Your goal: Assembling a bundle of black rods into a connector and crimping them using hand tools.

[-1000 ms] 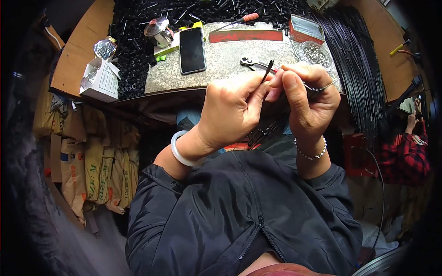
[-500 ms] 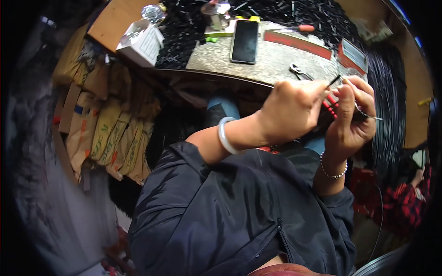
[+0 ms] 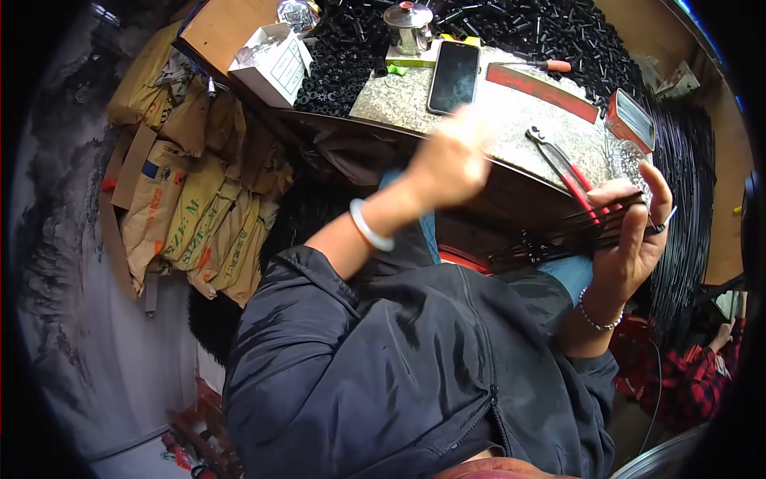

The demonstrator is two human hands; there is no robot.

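Note:
My right hand (image 3: 634, 247) is closed on several thin black rods (image 3: 570, 233), which fan out toward the left, below the bench edge; its index finger sticks up. A short pale tip (image 3: 672, 215) shows beside its fingers. To the left, my left hand (image 3: 451, 164) is raised near the bench edge, below the phone (image 3: 454, 77). Motion smears its fingers, so I cannot see whether it holds anything. Pliers (image 3: 562, 164) with red handles lie on the bench between the hands, their handles reaching over the edge toward my right hand.
A speckled board (image 3: 511, 132) carries a red bar (image 3: 542, 92) and an orange-handled screwdriver (image 3: 550, 65). Behind are a metal pot (image 3: 408, 30) and heaps of short black pieces (image 3: 550, 32). A white box (image 3: 271, 68) stands left; a red box (image 3: 630, 120) and long black rods (image 3: 678, 191) lie right.
My hands were close together, the left pinching a small black piece beside the right. Now the left hand has swung away to the left, and the fanned rods show below the right fingers.

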